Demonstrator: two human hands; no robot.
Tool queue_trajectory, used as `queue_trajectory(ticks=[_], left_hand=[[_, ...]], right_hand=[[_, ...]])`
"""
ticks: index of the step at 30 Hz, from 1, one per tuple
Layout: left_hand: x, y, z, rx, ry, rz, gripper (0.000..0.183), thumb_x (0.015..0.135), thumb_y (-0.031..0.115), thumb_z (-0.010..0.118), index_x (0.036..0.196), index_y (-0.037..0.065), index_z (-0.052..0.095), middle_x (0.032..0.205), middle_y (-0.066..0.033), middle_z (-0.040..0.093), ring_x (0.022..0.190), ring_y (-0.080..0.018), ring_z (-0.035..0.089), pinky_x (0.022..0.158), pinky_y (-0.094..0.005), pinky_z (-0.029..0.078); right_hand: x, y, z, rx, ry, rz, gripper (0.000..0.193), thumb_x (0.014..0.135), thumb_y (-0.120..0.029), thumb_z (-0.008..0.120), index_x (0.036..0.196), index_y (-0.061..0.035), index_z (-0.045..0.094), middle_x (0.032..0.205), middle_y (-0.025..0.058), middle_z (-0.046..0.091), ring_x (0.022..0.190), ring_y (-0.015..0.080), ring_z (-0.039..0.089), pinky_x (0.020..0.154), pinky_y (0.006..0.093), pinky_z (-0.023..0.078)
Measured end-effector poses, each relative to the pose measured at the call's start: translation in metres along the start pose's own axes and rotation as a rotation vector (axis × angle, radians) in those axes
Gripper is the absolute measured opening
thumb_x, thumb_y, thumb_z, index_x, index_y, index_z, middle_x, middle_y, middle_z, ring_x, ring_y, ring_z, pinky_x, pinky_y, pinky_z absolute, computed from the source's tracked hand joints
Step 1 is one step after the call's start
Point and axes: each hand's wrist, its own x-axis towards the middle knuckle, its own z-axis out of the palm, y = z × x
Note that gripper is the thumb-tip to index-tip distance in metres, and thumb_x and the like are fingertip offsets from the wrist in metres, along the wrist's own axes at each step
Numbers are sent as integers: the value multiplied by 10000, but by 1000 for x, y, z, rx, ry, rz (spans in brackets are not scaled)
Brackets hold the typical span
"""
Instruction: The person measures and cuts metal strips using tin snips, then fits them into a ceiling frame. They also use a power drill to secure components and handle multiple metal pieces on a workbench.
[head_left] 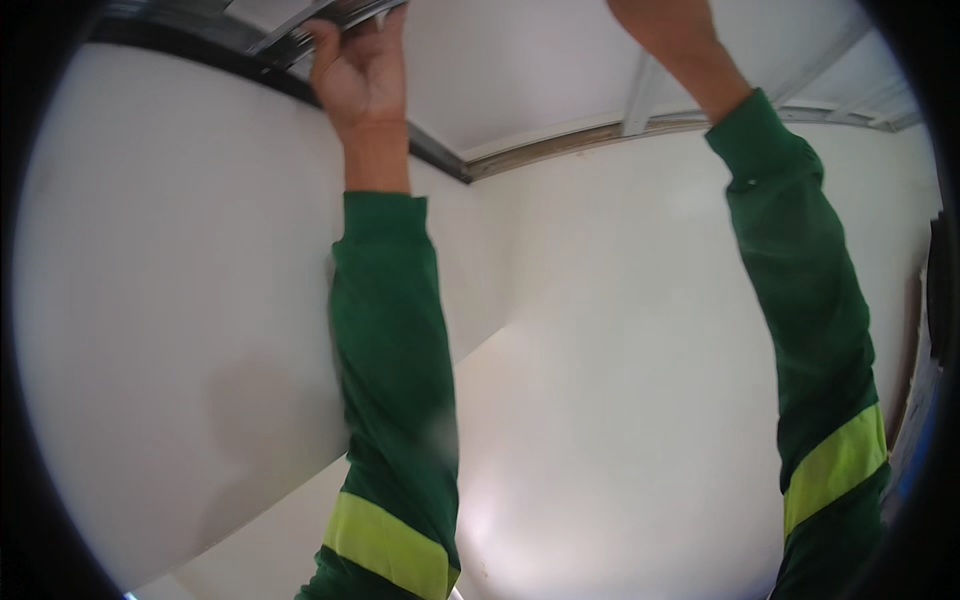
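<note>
Both arms, in green sleeves with yellow-green bands, reach up overhead. My left hand (365, 80) is at the top left, palm showing, thumb and fingers closed about a shiny metal ceiling profile (350, 14). That profile runs along the ceiling edge and passes out of the picture at the top. At the top right, my right hand (665, 22) is cut off by the upper edge. Its fingers are out of sight, so what it holds or touches is hidden.
A dark metal edge track (210, 62) follows the top of the left wall (180, 250). A brownish track (545, 148) lines the far wall (600, 330), where a metal strip (641, 95) meets it. A black object (938, 290) stands at the right rim.
</note>
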Motion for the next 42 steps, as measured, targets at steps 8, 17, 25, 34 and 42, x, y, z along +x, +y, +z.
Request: queue_trajectory(ticks=[8, 17, 25, 34, 42], left_hand=[[-5, -89, 28, 375, 142, -30, 556, 866, 413, 875, 1242, 83, 632, 1378, -115, 635, 1430, -328, 525, 1312, -687, 280], [-8, -130, 37, 568, 131, -84, 696, 913, 491, 817, 1392, 57, 559, 1454, -130, 584, 1489, -317, 471, 1321, -580, 330], [-21, -186, -3, 1459, -268, -344, 688, 988, 288, 760, 1532, -17, 471, 1568, -207, 532, 1436, -287, 516, 1173, -385, 410], [5, -265, -7, 1354, -152, 34, 617, 967, 277, 771, 1443, -22, 516, 1467, -209, 584, 1356, -302, 560, 1115, -398, 441], [14, -273, 3, 1312, -125, 130, 556, 948, 268, 780, 1363, -26, 557, 1378, -210, 630, 1284, -316, 599, 1064, -410, 469]], right_hand=[[4, 12, -4, -11, -101, -9, 146, 969, -26, 579, 1036, -20, 708, 994, 207, 681, 906, 415, 717, 798, 512, 596], [0, 9, -1, -57, -30, -3, 172, 889, -92, 737, 1045, -64, 804, 990, 178, 712, 879, 364, 760, 756, 461, 637], [10, 6, -6, -243, -247, -78, 194, 894, -125, 738, 1066, -46, 784, 996, 179, 723, 956, 347, 759, 789, 450, 632], [21, 3, -34, -232, -317, -127, 120, 988, -76, 599, 1057, -8, 670, 1020, 206, 682, 940, 404, 745, 792, 489, 630], [25, -7, -42, -270, -321, -140, 115, 1000, -94, 606, 1061, -23, 673, 1046, 190, 691, 951, 394, 746, 827, 489, 625]])
